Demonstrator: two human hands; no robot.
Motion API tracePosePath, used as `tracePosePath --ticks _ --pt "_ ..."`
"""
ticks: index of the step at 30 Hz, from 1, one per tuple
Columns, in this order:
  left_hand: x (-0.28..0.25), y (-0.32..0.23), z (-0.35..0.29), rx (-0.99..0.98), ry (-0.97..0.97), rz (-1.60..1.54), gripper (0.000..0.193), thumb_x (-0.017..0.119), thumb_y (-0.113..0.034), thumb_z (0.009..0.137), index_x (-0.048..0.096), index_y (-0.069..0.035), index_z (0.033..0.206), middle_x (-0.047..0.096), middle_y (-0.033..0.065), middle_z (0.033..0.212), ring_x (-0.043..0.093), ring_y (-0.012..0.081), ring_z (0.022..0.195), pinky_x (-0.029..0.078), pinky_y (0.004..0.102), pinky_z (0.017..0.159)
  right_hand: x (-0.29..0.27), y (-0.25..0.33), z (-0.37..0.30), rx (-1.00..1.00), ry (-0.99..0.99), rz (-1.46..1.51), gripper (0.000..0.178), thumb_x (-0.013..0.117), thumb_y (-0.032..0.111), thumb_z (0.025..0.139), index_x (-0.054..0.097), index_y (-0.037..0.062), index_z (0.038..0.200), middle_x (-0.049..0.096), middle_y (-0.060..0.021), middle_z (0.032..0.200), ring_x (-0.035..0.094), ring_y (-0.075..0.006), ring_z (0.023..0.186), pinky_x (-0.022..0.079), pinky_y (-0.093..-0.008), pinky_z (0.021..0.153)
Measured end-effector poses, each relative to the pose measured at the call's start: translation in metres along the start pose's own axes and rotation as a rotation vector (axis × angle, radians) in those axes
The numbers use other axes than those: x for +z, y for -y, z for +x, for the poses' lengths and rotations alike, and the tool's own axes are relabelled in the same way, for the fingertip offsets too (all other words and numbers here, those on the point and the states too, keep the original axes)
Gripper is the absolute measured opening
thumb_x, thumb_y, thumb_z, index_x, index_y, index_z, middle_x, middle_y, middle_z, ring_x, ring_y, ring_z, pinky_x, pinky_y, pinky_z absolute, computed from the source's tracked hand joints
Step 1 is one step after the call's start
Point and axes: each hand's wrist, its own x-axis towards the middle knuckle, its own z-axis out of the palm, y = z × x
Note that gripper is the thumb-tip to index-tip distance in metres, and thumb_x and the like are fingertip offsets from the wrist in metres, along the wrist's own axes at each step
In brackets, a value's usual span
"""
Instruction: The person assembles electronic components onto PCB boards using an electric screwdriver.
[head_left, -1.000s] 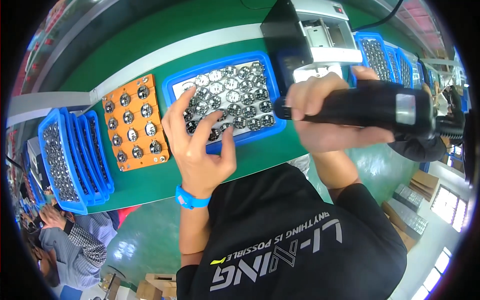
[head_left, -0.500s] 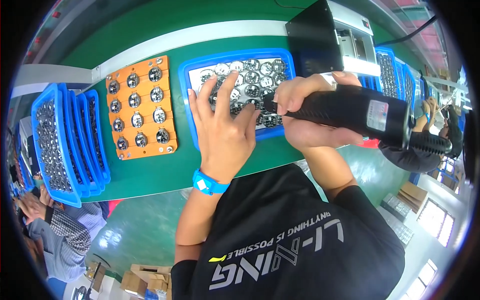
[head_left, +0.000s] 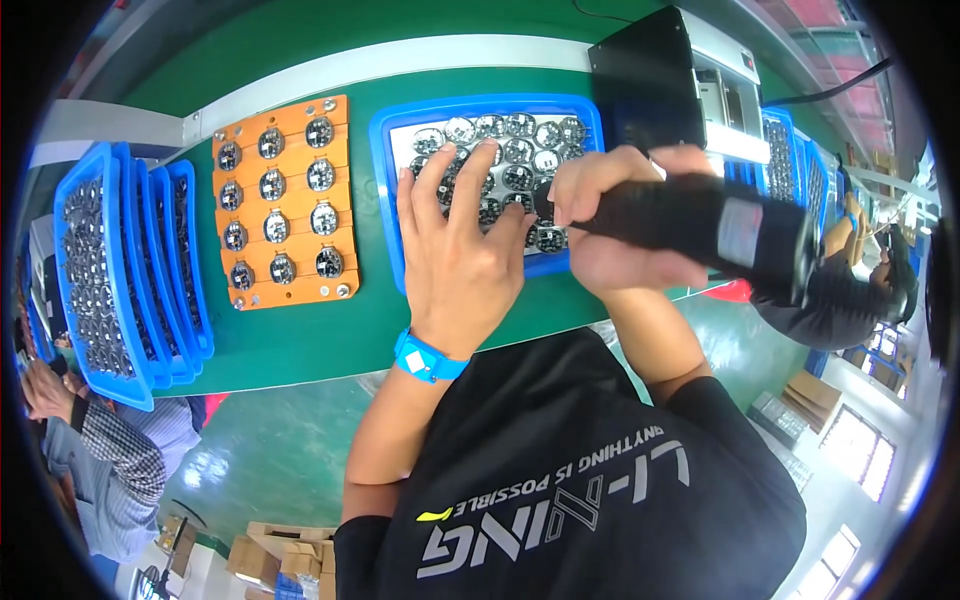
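My matt black plastic tool (head_left: 700, 225) meets shiny metal parts (head_left: 500, 150) in a glossy blue plastic tray (head_left: 385, 180).

1. My left hand (head_left: 462, 250) lies flat, fingers spread, on the blue tray (head_left: 385, 190) of round metal parts (head_left: 520, 125).
2. My right hand (head_left: 610, 225) grips a black power tool (head_left: 715, 225), its tip down on the tray.
3. An orange board (head_left: 285, 205) sits to the left on the green desk (head_left: 300, 335), beside stacked blue trays (head_left: 120, 270).
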Motion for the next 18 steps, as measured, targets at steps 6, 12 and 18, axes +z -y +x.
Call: tracePosePath --ticks 6,12,18 --pt "0.004 -0.001 0.0 0.006 -0.01 0.008 0.008 0.078 -0.015 0.076 0.078 -0.01 0.082 0.057 0.0091 0.135 0.044 0.0388 0.13 0.035 0.0614 0.108 0.01 0.007 0.014 0.315 -0.16 -0.079 0.094 0.041 0.093 0.075 0.034 0.0114 0.122 0.051 -0.0072 0.062 0.047 -0.0175 0.048 0.043 -0.0317 0.048" --pt "0.009 -0.001 0.002 0.039 -0.022 -0.041 0.01 0.078 -0.016 0.076 0.077 -0.007 0.081 0.057 0.0107 0.134 0.045 0.04 0.129 0.036 0.0594 0.107 0.006 0.014 0.018 0.303 -0.196 -0.133 0.103 0.037 0.093 0.076 0.031 0.0108 0.138 0.051 -0.0071 0.062 0.048 -0.0195 0.047 0.044 -0.0326 0.049" --pt "0.004 -0.009 0.002 0.075 -0.033 -0.004 0.008 0.079 -0.01 0.076 0.076 -0.004 0.08 0.058 0.013 0.132 0.047 0.0419 0.126 0.039 0.0548 0.105 -0.043 0.08 0.029 -0.01 -0.29 0.094 0.111 0.033 0.098 0.071 0.033 0.0155 0.145 0.052 -0.0083 0.062 0.048 -0.0211 0.044 0.044 -0.0352 0.047"
